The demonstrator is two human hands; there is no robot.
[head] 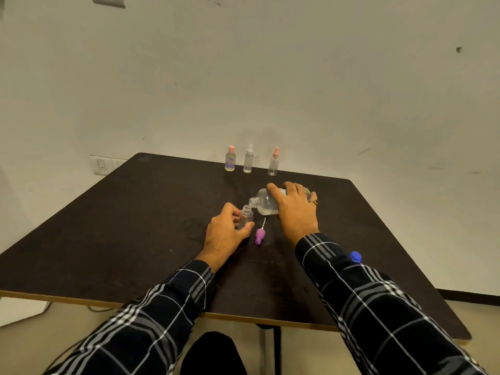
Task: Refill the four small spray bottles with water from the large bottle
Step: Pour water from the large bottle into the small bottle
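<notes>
Pouring: right hand [295,209] grips tilted large bottle [266,203], left hand [226,230] clasps open small spray bottle [245,216]; narrow neck risks spilling onto bench [135,226].

Plain indoor room, home or office unclear, scuffed off-white wall [297,77], switch plate [102,165] low on it, dark laminate table [135,226] standing near, pale bare floor [481,326]

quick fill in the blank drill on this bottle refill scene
1. The right hand tilts the large bottle over the open bottle in the left hand; its ___ sprayer lies between them.
2. ___ capped bottles stand at the far edge of the table.
3. The cap by the right sleeve is ___.
Missing words: purple, three, blue.
</notes>
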